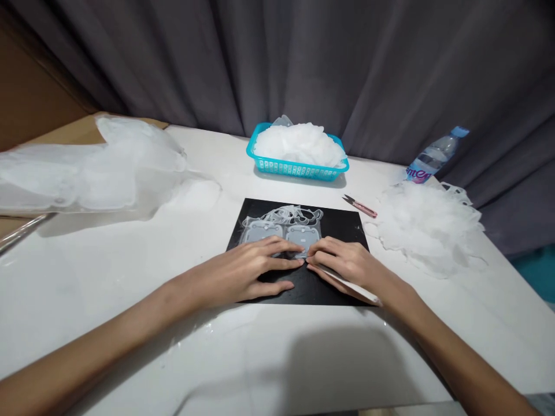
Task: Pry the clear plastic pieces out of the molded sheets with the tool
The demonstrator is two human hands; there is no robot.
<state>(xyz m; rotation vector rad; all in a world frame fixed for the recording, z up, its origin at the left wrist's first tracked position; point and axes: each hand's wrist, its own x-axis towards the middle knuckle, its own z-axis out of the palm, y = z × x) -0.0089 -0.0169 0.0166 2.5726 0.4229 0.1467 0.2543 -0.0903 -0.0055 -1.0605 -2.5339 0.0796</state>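
My left hand [260, 266] lies with its fingers stretched over the lower edge of a sheet of translucent, rounded-square pieces [302, 234] with thin loops along the top. The sheet rests on a black mat [342, 222]. My right hand [340, 260] is closed around a slim white-handled tool [358, 290]. The tool's handle slants back under the palm, and its tip is hidden by the fingers. Those fingers press at the lower right of the sheet, close to the left fingertips.
A blue basket [299, 169] piled with white translucent material stands at the back. Pink-handled thread snips [361, 206] lie right of the mat. Beyond them are a translucent heap [433, 228] and a tilted water bottle [436, 156]. A large plastic bag [104, 167] lies left, beside cardboard [39, 81].
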